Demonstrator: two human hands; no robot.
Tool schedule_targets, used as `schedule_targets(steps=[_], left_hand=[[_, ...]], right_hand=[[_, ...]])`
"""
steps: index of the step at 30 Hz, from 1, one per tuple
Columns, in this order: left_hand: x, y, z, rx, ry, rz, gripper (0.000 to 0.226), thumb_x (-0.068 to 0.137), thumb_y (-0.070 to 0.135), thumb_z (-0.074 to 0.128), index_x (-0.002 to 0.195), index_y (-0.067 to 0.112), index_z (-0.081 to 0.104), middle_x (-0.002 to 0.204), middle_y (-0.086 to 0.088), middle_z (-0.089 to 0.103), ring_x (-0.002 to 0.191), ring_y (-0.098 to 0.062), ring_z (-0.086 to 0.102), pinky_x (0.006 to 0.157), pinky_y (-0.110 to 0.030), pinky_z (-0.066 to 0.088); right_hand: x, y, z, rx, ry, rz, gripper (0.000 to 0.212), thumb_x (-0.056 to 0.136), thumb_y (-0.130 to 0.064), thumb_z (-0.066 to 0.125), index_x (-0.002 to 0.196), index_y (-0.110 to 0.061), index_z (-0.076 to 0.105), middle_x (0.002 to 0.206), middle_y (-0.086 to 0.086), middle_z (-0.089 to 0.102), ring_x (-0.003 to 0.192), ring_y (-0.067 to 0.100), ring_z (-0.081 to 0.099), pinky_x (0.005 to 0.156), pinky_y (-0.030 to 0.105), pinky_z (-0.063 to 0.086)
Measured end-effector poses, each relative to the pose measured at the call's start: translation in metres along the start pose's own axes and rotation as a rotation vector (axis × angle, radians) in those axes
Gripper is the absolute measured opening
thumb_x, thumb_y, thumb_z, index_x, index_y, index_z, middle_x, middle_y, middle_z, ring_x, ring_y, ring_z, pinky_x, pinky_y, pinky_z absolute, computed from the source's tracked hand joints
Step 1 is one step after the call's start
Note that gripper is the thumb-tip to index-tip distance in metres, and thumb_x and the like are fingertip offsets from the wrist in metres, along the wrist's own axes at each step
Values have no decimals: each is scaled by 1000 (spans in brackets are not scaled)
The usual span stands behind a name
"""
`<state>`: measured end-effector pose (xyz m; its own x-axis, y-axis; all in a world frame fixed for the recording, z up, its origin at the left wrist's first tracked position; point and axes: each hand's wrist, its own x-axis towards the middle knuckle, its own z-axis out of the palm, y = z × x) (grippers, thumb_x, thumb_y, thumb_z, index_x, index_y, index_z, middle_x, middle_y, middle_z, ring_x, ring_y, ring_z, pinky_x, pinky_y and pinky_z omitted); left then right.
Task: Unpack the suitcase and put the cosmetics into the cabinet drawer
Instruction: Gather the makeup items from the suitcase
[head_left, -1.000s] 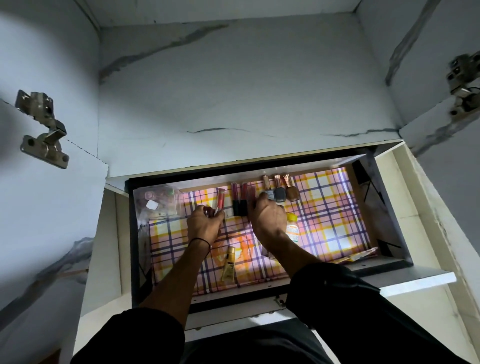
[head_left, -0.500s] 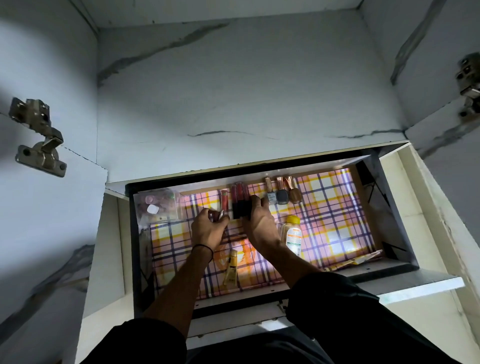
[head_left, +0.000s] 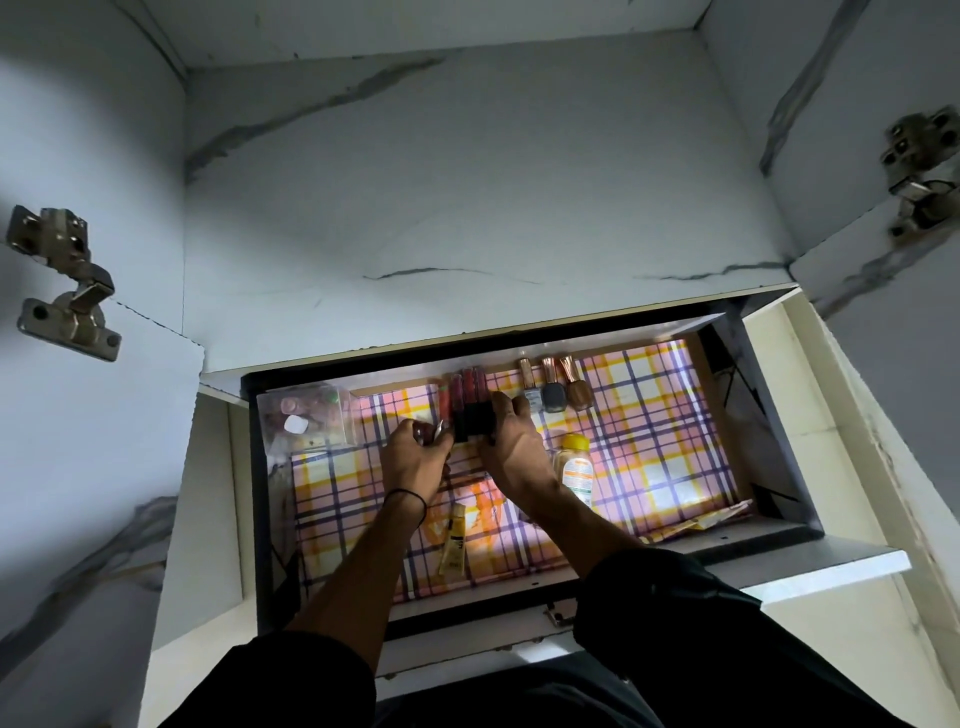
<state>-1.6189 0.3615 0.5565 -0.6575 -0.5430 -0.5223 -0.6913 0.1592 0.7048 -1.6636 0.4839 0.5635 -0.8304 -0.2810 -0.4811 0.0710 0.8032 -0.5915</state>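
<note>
Nearest the onlooker, two black sleeves (head_left: 670, 623) reach over the front edge of the open drawer (head_left: 262, 519). The drawer floor is covered by a checked liner (head_left: 649, 441) in pink, yellow and dark lines.

A yellow tube (head_left: 453, 543) lies flat on the liner, nearer than both sets of fingers and between the two forearms.

The left hand (head_left: 415, 462) wears a thin dark band (head_left: 410, 496) at the wrist. Its fingers are clenched round a small red tube (head_left: 427, 434) with a silvery end. The tube sits just left of a cluster of lip glosses (head_left: 470, 410).

The right hand (head_left: 511, 449) is beside the left hand and close to it. Its fingers are curled against the right side of the cluster, with the thumb at the cluster's near end, grasping the dark bases. The red tops of the lip glosses point toward the drawer's far wall.

A bottle (head_left: 574, 467) with a yellow cap lies on the liner just right of the right hand. Three nail polishes (head_left: 550, 392) stand in a row beyond and right of the right fingers, against the far wall. A clear box (head_left: 306, 421) of small items sits well left of the left fingers, in the far left corner.

Beyond the drawer is the pale marbled cabinet panel (head_left: 467, 182). A metal hinge (head_left: 62, 283) is fixed on the left and another hinge (head_left: 922, 176) on the right.
</note>
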Motion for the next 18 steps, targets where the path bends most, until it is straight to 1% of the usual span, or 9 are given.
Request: schedule_targets(steps=[2,5,7,9,11,13,15,17,18], left_hand=[[-2,-1,0,2,-1,4,14,86,18,72,91,9,63,83,-2,65,74,-16,61,57,-19,46],[-2,0,2,-38,18,-31,16,84,23,74,85,11,64,79,-5,70,71,-23,69,63,-36,59],[0,1,4,-68,20,-51,17,82,26,76,84,13,64,77,-7,71,70,-27,70,64,-44,61],[0,2,5,-87,1,-55,19,83,24,76,87,10,63,80,-10,71,70,-27,70,61,-38,60],[-2,2,3,-119,-18,-51,21,85,23,74,89,8,61,81,-13,70,65,-26,68,52,-30,55],[-6,-2,1,-153,-17,-41,20,88,22,72,90,7,59,79,-15,69,61,-26,65,48,-27,52],[-14,-7,-3,-187,-6,-46,18,90,20,69,93,7,58,77,-15,67,58,-25,62,46,-27,51],[-20,-17,-7,-194,19,-59,16,89,20,70,92,9,59,81,-19,68,63,-29,62,54,-34,54],[-24,-21,-9,-194,20,-65,15,89,20,70,90,11,58,83,-20,68,66,-31,62,58,-39,54]], right_hand=[[-6,3,-4,-11,9,-30,45,99,-24,51,142,-15,41,138,11,43,119,22,45,85,22,38],[-24,7,-13,70,100,-23,44,99,-18,56,139,-7,46,139,16,44,122,31,48,90,31,43],[-39,10,-19,119,165,-66,45,102,-28,53,142,-10,42,142,17,43,119,36,54,87,34,50],[-54,17,-26,157,222,-90,47,102,-43,47,142,-23,33,139,16,43,103,38,62,80,40,58],[-64,27,-33,144,297,-16,52,99,-41,52,143,-26,30,133,12,43,105,32,56,88,47,55],[-72,41,-37,32,365,121,59,95,-36,61,142,-13,34,133,15,41,117,29,45,100,49,46],[-77,48,-40,-7,288,305,75,89,-44,70,142,-8,31,137,18,35,125,32,39,106,49,43],[-77,46,-40,63,179,444,92,84,-48,76,145,-6,21,141,20,28,131,36,36,109,49,42],[-77,42,-41,52,132,449,94,84,-50,75,145,-6,19,140,20,27,132,37,36,111,48,41]])
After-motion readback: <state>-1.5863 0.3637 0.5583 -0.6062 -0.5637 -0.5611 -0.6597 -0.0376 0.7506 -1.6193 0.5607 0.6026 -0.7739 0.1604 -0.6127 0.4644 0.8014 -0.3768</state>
